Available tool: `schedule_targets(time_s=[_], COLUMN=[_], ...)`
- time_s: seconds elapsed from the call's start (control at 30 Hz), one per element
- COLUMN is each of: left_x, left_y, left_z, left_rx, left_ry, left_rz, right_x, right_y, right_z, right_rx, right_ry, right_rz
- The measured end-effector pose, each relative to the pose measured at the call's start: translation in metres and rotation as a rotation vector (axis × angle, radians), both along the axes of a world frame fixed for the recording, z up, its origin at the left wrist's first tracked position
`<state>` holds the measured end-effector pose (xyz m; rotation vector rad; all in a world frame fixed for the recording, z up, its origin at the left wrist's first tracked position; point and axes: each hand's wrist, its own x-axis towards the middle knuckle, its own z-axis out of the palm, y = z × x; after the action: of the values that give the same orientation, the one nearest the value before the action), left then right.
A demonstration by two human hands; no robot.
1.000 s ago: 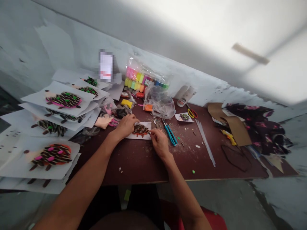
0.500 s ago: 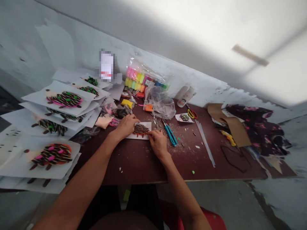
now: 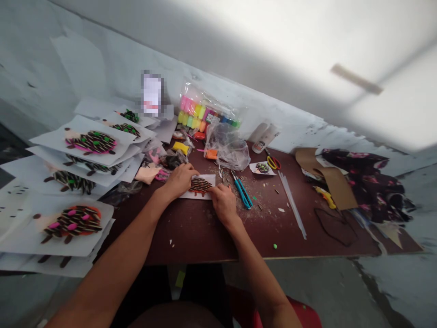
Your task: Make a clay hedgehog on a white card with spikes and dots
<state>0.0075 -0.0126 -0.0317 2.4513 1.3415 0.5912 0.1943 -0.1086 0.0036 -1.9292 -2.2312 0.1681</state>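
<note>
Resting left hand [image 3: 180,180] over left end of white card [image 3: 209,177], flat on dark red table [image 3: 194,237]; cannot tell if gripping. Touching right end of card's spiny brown figure [image 3: 200,186] with bunched right hand [image 3: 224,202]; cannot tell if pinching anything.

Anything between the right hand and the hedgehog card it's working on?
Nothing visible: the right hand reaches the right side of the hedgehog card; the turquoise-handled tool lies off to the hand's right.
</note>
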Motion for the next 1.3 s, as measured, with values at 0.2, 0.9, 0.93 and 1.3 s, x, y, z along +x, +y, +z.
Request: schedule_targets(time_s=[0.2,0.9,0.93,1.3], left_x=[0.001,-0.004,-0.005,-0.007], left_y=[-0.001,0.002,0.002,0.004], left_z=[0.0,-0.001,-0.002,-0.004], left_rx=[0.014,0.091,0.089,0.069], left_ry=[0.003,-0.176,-0.165,-0.063], left_rz=[0.013,0.104,0.114,0.147], right_x=[-0.003,0.012,0.009,0.004], right_y=[0.001,0.048,0.053,0.06], right_z=[-0.003,0.039,0.039,0.027], right_rx=[0.042,-0.033,-0.047,-0.159], right_ry=[-0.046,-0.022,-0.029,0.075], right_rz=[0.023,-0.189,-0.185,-0.1])
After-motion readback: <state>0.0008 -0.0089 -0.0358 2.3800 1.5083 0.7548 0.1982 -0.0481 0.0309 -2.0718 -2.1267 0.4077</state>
